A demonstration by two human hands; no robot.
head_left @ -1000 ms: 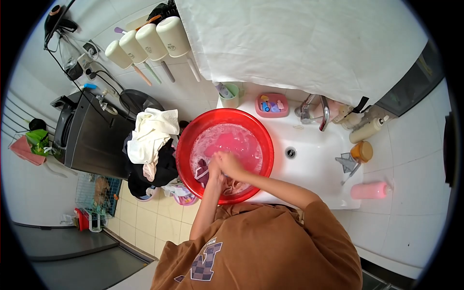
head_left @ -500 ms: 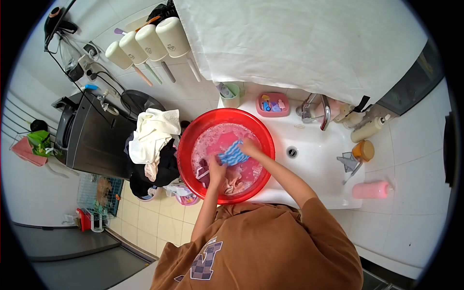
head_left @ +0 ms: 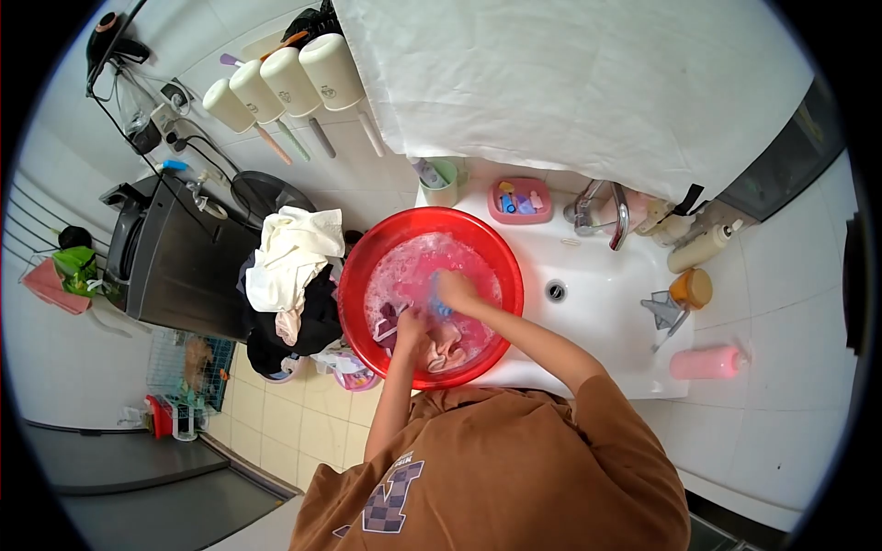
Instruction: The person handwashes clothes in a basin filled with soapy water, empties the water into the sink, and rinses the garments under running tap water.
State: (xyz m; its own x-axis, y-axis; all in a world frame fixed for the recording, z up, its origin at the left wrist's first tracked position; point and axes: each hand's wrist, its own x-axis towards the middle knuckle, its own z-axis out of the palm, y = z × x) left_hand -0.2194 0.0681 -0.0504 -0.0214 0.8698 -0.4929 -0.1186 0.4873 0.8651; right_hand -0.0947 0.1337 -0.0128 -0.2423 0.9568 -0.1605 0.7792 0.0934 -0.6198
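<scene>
The blue-and-white wavy-striped cloth [head_left: 441,307], just lowered, now soaks in the round red plastic basin [head_left: 353,294]; right hand [head_left: 454,290] clenches it near centre, left hand [head_left: 412,328], toward seven o'clock, grip unclear

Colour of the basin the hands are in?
The basin is red, rim and inner wall alike; it shows best in the head view.

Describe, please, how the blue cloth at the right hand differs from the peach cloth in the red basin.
The blue cloth is partly covered by the right hand, while the peach cloth lies clear of that hand. The blue cloth is near the middle of the red basin; the peach cloth is closer to the person. Both are inside that basin with pink water.
</scene>
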